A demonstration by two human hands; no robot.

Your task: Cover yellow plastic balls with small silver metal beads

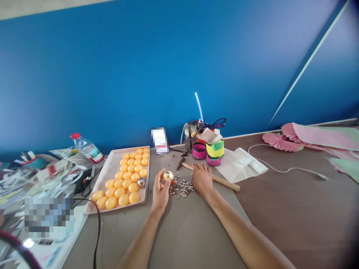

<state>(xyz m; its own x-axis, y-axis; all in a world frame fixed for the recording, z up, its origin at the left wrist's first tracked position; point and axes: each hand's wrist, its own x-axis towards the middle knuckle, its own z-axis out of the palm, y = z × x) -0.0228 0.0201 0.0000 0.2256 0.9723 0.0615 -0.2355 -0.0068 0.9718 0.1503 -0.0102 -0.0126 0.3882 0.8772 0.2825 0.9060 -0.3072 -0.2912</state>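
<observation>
Both forearms [238,225] reach forward. The left hand [161,189] pinches one orange ball [168,175], fingers curled around it, beside small metal pieces [186,188]. The right hand [202,178] bends its fingers over the hammer [224,182]; whether they grip it, I cannot tell. Further left lies a shallow tray [107,164].

Roughly 28 plain orange balls [127,175], two decorated balls [141,182], one hammer [224,182], one tray [109,165].

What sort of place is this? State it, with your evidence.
Probably a craft or small-assembly workspace, judging by the shallow tray of orange rounded pieces, the wooden-handled hammer and the small shiny metal bits.
</observation>
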